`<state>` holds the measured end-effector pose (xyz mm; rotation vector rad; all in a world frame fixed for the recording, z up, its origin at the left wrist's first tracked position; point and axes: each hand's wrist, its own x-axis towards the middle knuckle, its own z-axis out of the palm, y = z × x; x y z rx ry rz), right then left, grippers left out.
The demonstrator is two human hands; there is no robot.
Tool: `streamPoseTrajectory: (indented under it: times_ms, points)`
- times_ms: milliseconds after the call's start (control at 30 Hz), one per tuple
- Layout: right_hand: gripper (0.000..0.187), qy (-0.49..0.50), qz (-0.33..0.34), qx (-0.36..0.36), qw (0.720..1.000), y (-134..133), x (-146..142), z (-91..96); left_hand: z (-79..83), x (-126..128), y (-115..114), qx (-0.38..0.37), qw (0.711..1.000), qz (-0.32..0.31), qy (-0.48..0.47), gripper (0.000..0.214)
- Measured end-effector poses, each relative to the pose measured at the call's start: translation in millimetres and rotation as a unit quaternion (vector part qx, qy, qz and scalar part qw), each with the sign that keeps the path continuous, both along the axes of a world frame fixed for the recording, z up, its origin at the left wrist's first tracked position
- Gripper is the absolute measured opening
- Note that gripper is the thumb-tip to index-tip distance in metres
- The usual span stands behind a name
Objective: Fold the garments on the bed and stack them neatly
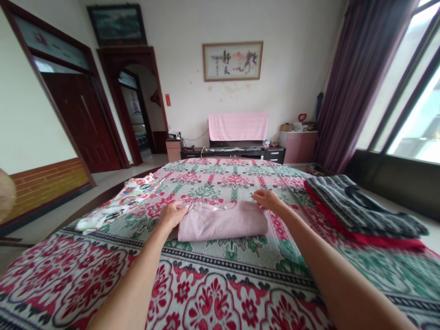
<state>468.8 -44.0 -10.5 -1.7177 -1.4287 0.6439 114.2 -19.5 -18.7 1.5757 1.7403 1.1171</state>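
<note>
A folded pale pink garment (222, 222) lies on the patterned red, green and white bedspread (220, 284) in front of me. My left hand (174, 213) grips the garment's left end, fingers curled over the fabric. At the garment's far right corner my right hand (268, 200) rests with its fingers bent down onto the cloth edge. Both forearms reach in from the bottom of the view.
A stack of folded dark striped and red cloth (360, 208) lies on the bed at the right. A white patterned garment (123, 201) lies spread at the left edge. Beyond the bed stand a TV covered by a pink towel (238, 127), a low cabinet and doorways.
</note>
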Motion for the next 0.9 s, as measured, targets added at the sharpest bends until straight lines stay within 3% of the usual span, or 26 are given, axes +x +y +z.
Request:
streamPoseTrajectory:
  times_ms: [67, 167, 333, 467, 633, 767, 900]
  points:
    - [0.014, 0.036, -0.011, -0.017, 0.999, -0.4, 6.8, 1.7, 2.1, -3.0, 2.3, 0.008, 0.998, 0.024, 0.053, 0.022]
    - [0.016, 0.026, 0.007, -0.035, 0.999, -1.6, 13.1, 3.5, 1.7, -4.7, 4.0, -0.007, 0.994, 0.005, 0.106, 0.025]
    - [0.021, -0.110, 0.086, -0.003, 0.990, 2.9, 7.9, -3.8, -5.1, -1.9, 6.2, -0.050, 0.979, -0.047, 0.190, 0.035]
    - [0.022, -0.225, 0.096, 0.013, 0.969, 7.0, -2.5, -11.2, -7.4, 0.2, 5.8, -0.045, 0.967, -0.056, 0.244, 0.029]
    - [0.027, -0.259, 0.089, 0.051, 0.961, 9.1, -11.0, -11.5, -7.6, 1.1, 4.0, -0.031, 0.965, -0.018, 0.260, 0.027]
    - [0.025, -0.241, 0.039, 0.094, 0.965, 11.6, -15.4, -14.8, -11.4, 1.5, 5.7, -0.024, 0.968, 0.015, 0.249, 0.030]
    - [0.027, -0.255, 0.032, 0.070, 0.964, 12.5, -15.9, -21.2, -12.5, 0.7, 6.1, -0.012, 0.972, 0.026, 0.234, 0.038]
